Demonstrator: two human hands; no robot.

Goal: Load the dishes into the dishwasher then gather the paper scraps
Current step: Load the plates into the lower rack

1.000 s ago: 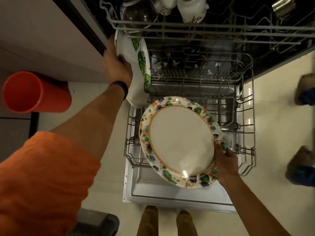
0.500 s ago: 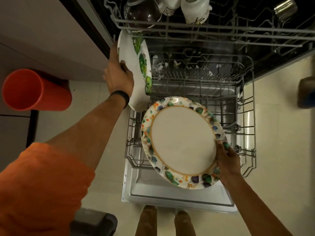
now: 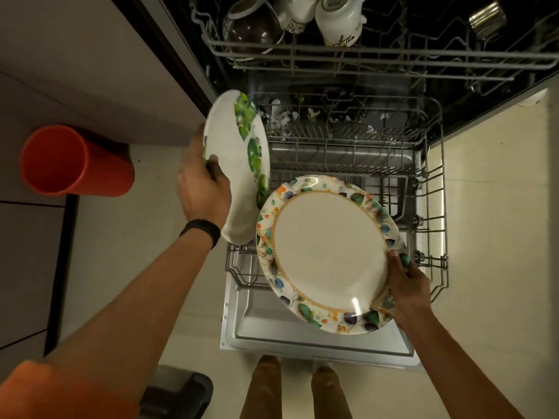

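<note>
Head view: left hand (image 3: 202, 189) gripped the leaf plate (image 3: 239, 164) at its left rim, thumb over the face. The plate was up on edge above the left side of the lower rack (image 3: 435, 207). Right hand (image 3: 408, 291) pinched the floral plate (image 3: 326, 255) at its right rim, tilted face-up over the rack front and the open door (image 3: 302, 334). The two rims looked very near or touching; neither plate was slotted yet.

Likely best: seat the leaf plate first, lowered straight down between tines, with the floral plate held clear. Then turn the floral plate on edge for the next slot.

Edges: the upper rack (image 3: 363, 60) overhung the back and the cabinet side was close on the left, so free room was at the rack's right and front. White bits (image 3: 281, 119), possibly paper scraps, lay at the rack's back.
</note>
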